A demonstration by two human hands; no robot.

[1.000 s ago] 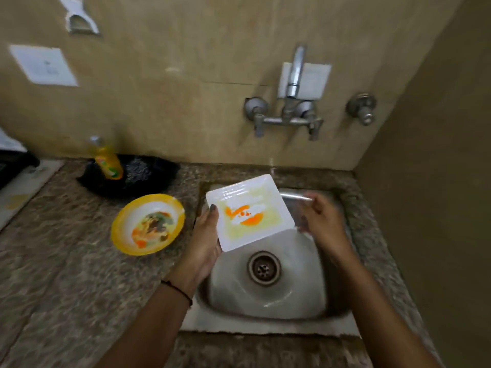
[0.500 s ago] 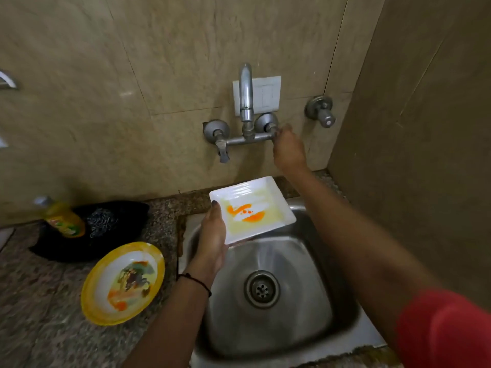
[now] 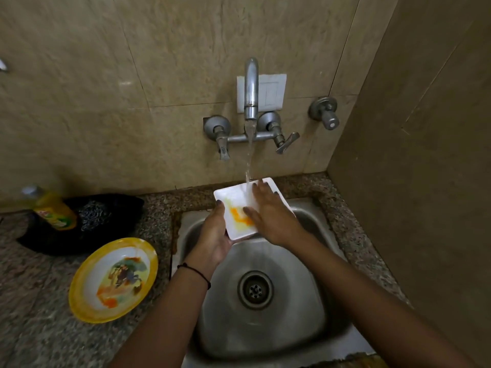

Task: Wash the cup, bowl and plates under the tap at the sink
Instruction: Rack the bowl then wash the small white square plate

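In the head view, the stiff, likely slippery wet plate [image 3: 230,197] is held under the tap [image 3: 251,88] at the sink's [image 3: 297,301] back edge, its left rim gripped by the left hand [image 3: 214,237], the right hand [image 3: 271,216] laid on it with fingers straight.

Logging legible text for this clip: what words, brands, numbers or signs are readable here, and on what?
Nothing can be read in this view.
Yellow bottle label: red and green print, too blurred.
Left tap handle: a small mark, too small to read.
Square white plate, yellow plate, switch plate: no text.
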